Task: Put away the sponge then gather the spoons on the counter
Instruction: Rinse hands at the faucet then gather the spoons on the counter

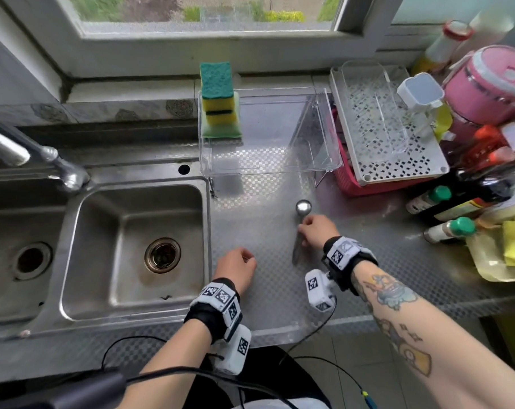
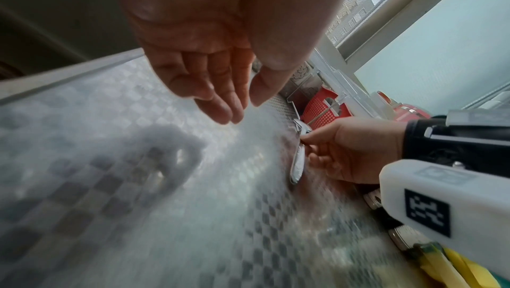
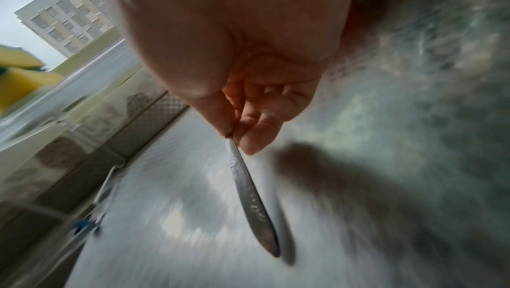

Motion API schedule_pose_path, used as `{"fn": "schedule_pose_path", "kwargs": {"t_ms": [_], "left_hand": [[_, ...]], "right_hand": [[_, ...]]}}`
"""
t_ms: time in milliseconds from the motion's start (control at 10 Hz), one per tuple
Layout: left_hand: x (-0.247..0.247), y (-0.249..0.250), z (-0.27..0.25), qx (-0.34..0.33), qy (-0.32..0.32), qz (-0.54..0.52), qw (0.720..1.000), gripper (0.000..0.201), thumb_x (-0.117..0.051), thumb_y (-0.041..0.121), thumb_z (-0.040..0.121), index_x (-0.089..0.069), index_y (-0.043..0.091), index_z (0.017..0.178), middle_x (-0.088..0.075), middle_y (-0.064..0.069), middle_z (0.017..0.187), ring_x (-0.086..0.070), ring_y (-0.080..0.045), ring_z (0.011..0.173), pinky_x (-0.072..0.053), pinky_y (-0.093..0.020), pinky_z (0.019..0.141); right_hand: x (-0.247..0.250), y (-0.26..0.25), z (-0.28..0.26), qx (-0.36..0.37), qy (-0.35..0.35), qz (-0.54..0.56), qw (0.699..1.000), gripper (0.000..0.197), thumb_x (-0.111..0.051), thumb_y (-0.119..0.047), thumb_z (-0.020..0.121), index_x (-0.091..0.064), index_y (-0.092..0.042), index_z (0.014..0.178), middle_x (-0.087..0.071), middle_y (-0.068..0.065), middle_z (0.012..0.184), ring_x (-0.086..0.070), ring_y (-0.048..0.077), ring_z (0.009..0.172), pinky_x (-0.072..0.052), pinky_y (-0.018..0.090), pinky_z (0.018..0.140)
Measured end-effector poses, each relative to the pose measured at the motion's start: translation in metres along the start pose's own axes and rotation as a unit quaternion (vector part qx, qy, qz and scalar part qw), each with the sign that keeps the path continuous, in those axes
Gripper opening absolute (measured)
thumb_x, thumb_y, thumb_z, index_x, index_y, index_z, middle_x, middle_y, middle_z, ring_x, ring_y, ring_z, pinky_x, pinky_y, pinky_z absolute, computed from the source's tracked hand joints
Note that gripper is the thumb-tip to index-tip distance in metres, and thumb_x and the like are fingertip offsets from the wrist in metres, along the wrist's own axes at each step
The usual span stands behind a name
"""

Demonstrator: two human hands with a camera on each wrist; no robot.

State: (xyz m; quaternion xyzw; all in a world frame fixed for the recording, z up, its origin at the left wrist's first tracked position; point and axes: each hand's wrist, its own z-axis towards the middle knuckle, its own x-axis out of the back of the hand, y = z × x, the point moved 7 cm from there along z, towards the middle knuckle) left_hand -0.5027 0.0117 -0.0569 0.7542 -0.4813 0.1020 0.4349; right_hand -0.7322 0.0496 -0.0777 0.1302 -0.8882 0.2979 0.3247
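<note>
Sponge (image 1: 219, 98) sitting away at twelve o'clock; my right hand (image 1: 316, 231) is pinching a spoon (image 1: 302, 214), left hand (image 1: 235, 268) hovering loose and empty.

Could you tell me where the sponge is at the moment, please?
In the head view the sponge stands at the back of the counter below the window, on the left end of the clear plastic rack, behind the sink.

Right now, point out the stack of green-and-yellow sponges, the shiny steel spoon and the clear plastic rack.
stack of green-and-yellow sponges (image 1: 220, 103): head view, yellow side of the stack.
shiny steel spoon (image 1: 303, 206): head view, round bowl.
clear plastic rack (image 1: 268, 172): head view, front rim.
</note>
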Motion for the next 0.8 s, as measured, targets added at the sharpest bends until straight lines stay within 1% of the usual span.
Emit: {"fn": "schedule_pose_path", "kwargs": {"t_ms": [100,200,300,400,500,600,700,800], "left_hand": [[0.012,0.009,0.012,0.006,0.017,-0.01,1.0,0.022,-0.057,0.022,0.088,-0.07,0.015,0.104,-0.073,-0.009,0.109,-0.064,-0.027,0.109,-0.048,-0.032,0.094],[0.019,0.012,0.019,0.007,0.023,-0.019,1.0,0.023,-0.056,0.021,0.088,-0.071,0.015,0.105,-0.073,-0.008,0.109,-0.064,-0.027,0.108,-0.048,-0.032,0.095],[0.029,0.011,0.02,0.009,0.035,-0.022,0.999,0.022,-0.056,0.019,0.088,-0.071,0.014,0.104,-0.073,-0.009,0.107,-0.064,-0.026,0.106,-0.047,-0.03,0.091],[0.033,0.007,0.015,0.015,0.039,-0.023,0.999,0.022,-0.056,0.019,0.088,-0.071,0.014,0.104,-0.072,-0.008,0.106,-0.064,-0.026,0.105,-0.046,-0.031,0.091],[0.039,-0.002,0.014,0.023,0.053,-0.033,0.998,0.022,-0.056,0.018,0.088,-0.071,0.014,0.102,-0.072,-0.009,0.106,-0.063,-0.027,0.107,-0.048,-0.033,0.094],[0.042,-0.006,0.009,0.03,0.052,-0.035,0.998,0.021,-0.057,0.017,0.087,-0.072,0.013,0.102,-0.073,-0.01,0.104,-0.063,-0.027,0.106,-0.048,-0.033,0.092],[0.05,-0.008,0.005,0.023,0.055,-0.032,0.998,0.021,-0.057,0.017,0.086,-0.072,0.014,0.101,-0.073,-0.01,0.104,-0.064,-0.028,0.105,-0.05,-0.033,0.094],[0.057,-0.012,0.004,0.011,0.061,-0.044,0.997,0.02,-0.057,0.018,0.085,-0.071,0.016,0.097,-0.073,-0.01,0.102,-0.066,-0.031,0.101,-0.052,-0.039,0.096]], "right_hand": [[0.026,0.006,0.028,-0.014,0.022,-0.001,1.0,0.024,-0.06,-0.02,0.083,-0.053,-0.017,0.06,-0.074,0.015,0.088,-0.071,0.036,0.092,-0.054,0.035,0.087],[0.033,0.014,0.043,-0.026,0.021,-0.018,0.999,0.019,-0.059,-0.019,0.082,-0.057,-0.014,0.064,-0.076,0.017,0.095,-0.072,0.036,0.092,-0.055,0.037,0.089],[0.033,0.027,0.055,-0.042,0.018,-0.032,0.998,0.018,-0.059,-0.02,0.081,-0.058,-0.014,0.064,-0.075,0.018,0.101,-0.071,0.036,0.095,-0.055,0.037,0.09],[0.033,0.032,0.056,-0.046,0.026,-0.031,0.998,0.023,-0.061,-0.021,0.081,-0.054,-0.015,0.06,-0.075,0.017,0.102,-0.071,0.036,0.096,-0.055,0.037,0.091],[0.037,0.032,0.052,-0.05,0.054,-0.012,0.997,0.015,-0.064,-0.024,0.082,-0.064,-0.015,0.07,-0.075,0.016,0.1,-0.07,0.033,0.098,-0.053,0.032,0.091],[0.039,0.033,0.046,-0.055,0.065,-0.003,0.996,0.018,-0.064,-0.026,0.082,-0.073,-0.01,0.084,-0.075,0.017,0.1,-0.069,0.032,0.1,-0.051,0.031,0.089],[0.047,0.03,0.036,-0.063,0.089,0.01,0.994,0.03,-0.061,-0.028,0.083,-0.074,-0.007,0.099,-0.073,0.018,0.108,-0.066,0.035,0.107,-0.048,0.031,0.089],[0.05,0.033,0.024,-0.078,0.111,0.019,0.991,0.034,-0.058,-0.03,0.083,-0.072,-0.008,0.104,-0.071,0.019,0.113,-0.064,0.037,0.11,-0.048,0.032,0.091]]}}
